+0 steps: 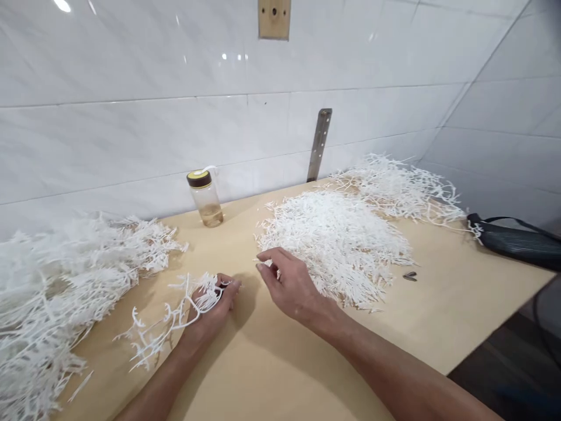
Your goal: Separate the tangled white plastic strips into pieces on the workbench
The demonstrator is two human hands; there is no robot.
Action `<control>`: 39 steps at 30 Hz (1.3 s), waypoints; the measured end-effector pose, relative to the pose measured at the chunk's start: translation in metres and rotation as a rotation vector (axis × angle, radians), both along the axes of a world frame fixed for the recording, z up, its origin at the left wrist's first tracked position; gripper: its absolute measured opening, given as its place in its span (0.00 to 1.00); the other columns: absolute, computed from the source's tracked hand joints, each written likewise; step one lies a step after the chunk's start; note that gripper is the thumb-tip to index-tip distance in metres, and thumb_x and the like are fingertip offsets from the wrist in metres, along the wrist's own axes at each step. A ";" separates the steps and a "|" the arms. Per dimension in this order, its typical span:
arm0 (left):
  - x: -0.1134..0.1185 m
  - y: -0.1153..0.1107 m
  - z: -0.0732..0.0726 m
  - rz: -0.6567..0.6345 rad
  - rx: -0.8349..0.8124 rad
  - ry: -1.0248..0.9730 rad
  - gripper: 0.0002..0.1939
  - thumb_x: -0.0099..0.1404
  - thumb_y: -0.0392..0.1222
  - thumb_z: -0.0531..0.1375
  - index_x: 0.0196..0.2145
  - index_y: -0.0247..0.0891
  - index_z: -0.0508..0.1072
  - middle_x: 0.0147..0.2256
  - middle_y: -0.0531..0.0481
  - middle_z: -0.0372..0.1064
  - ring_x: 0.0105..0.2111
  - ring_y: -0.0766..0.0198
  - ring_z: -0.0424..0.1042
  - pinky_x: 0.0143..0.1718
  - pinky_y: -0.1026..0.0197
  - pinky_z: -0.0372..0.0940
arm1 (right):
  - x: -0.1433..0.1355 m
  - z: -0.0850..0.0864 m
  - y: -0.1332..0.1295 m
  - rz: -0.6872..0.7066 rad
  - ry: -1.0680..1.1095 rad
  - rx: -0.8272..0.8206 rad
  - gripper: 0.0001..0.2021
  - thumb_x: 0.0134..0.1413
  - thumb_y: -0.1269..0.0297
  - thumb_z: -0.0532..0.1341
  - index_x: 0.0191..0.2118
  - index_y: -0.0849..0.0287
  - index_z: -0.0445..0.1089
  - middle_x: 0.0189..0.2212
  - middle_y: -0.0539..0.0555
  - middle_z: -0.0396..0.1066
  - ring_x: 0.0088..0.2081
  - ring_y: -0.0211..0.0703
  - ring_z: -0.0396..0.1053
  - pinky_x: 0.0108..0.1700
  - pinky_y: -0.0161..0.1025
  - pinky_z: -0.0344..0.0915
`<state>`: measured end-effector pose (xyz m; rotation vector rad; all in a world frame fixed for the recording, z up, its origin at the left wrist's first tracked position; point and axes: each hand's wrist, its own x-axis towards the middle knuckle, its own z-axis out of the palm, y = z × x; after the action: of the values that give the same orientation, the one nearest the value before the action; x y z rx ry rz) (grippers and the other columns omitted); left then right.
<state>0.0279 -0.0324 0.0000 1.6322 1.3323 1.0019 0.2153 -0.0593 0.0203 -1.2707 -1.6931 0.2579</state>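
Note:
My left hand [214, 310] is closed around a white branching sprig [175, 318], whose twigs spread to the left over the forearm. Something dark shows between its fingers, too small to make out. My right hand [289, 283] is a short way to the right, thumb and index finger close together, with a tiny white bit at the fingertips. Just behind and right of it lies a heap of short white pieces [337, 234]. A large pile of white branching sprigs [56, 280] covers the left side of the table [272, 374].
A bottle with a yellow and black lid [210, 204] stands near the tiled wall. Stripped white stems [398, 187] lie at the back right. A small dark metal object [410, 276] and a black bag [512, 240] are on the right. A metal strip [319, 143] leans against the wall.

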 end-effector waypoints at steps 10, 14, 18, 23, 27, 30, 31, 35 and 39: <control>0.006 -0.016 0.008 -0.091 -0.043 0.004 0.09 0.61 0.45 0.61 0.27 0.40 0.74 0.24 0.52 0.71 0.27 0.63 0.69 0.30 0.63 0.62 | -0.004 -0.004 -0.008 0.052 0.025 -0.090 0.10 0.64 0.60 0.55 0.44 0.57 0.70 0.39 0.57 0.74 0.30 0.40 0.71 0.29 0.37 0.68; 0.005 -0.015 0.005 -0.114 -0.040 -0.023 0.08 0.61 0.43 0.60 0.26 0.39 0.75 0.24 0.52 0.71 0.27 0.63 0.69 0.31 0.63 0.62 | -0.009 -0.010 -0.010 0.096 -0.024 -0.090 0.09 0.64 0.62 0.55 0.43 0.57 0.70 0.39 0.57 0.74 0.30 0.39 0.71 0.28 0.36 0.68; 0.003 -0.016 0.002 -0.117 -0.040 -0.033 0.07 0.60 0.42 0.61 0.27 0.39 0.75 0.24 0.52 0.71 0.26 0.64 0.68 0.30 0.63 0.61 | -0.013 -0.013 -0.011 0.100 -0.033 -0.109 0.09 0.64 0.61 0.56 0.41 0.58 0.71 0.39 0.56 0.74 0.30 0.39 0.71 0.26 0.36 0.68; 0.001 -0.016 0.000 -0.146 -0.037 0.034 0.09 0.62 0.45 0.60 0.29 0.38 0.75 0.24 0.54 0.70 0.26 0.65 0.68 0.29 0.64 0.60 | -0.013 -0.011 -0.012 0.117 0.014 -0.170 0.10 0.64 0.59 0.56 0.42 0.58 0.71 0.37 0.55 0.74 0.29 0.40 0.73 0.26 0.36 0.69; 0.001 -0.016 0.000 -0.146 -0.031 0.079 0.09 0.62 0.45 0.60 0.30 0.38 0.75 0.25 0.54 0.71 0.26 0.65 0.69 0.29 0.64 0.61 | -0.012 -0.012 -0.012 0.109 0.002 -0.180 0.11 0.63 0.58 0.56 0.42 0.58 0.72 0.34 0.55 0.74 0.30 0.42 0.73 0.26 0.36 0.69; 0.002 -0.016 0.001 -0.139 -0.038 0.093 0.09 0.61 0.45 0.60 0.29 0.38 0.75 0.25 0.53 0.71 0.27 0.65 0.69 0.29 0.64 0.62 | -0.012 -0.012 -0.011 0.116 -0.003 -0.197 0.11 0.63 0.58 0.56 0.41 0.57 0.72 0.34 0.55 0.74 0.27 0.40 0.73 0.24 0.35 0.68; 0.003 -0.016 0.002 -0.138 -0.043 0.103 0.09 0.61 0.45 0.60 0.29 0.38 0.75 0.26 0.52 0.72 0.27 0.64 0.70 0.29 0.64 0.62 | -0.013 -0.012 -0.011 0.119 0.000 -0.209 0.11 0.63 0.57 0.56 0.40 0.57 0.72 0.34 0.54 0.74 0.26 0.39 0.72 0.24 0.35 0.67; 0.003 -0.017 0.004 -0.135 -0.059 0.134 0.09 0.61 0.45 0.60 0.30 0.38 0.76 0.27 0.50 0.72 0.29 0.62 0.71 0.30 0.62 0.62 | -0.013 -0.005 -0.015 0.160 0.072 -0.330 0.14 0.63 0.53 0.55 0.37 0.57 0.72 0.28 0.52 0.72 0.20 0.35 0.67 0.21 0.33 0.64; 0.000 -0.018 0.005 -0.150 -0.012 0.118 0.09 0.63 0.43 0.58 0.30 0.36 0.74 0.28 0.49 0.72 0.28 0.62 0.69 0.28 0.62 0.60 | -0.014 0.004 -0.019 0.291 0.206 -0.543 0.16 0.62 0.48 0.55 0.37 0.57 0.70 0.24 0.49 0.68 0.17 0.34 0.65 0.19 0.33 0.64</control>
<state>0.0280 -0.0501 0.0047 1.7771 1.2684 0.8173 0.2015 -0.0786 0.0246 -1.3138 -1.6798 1.0442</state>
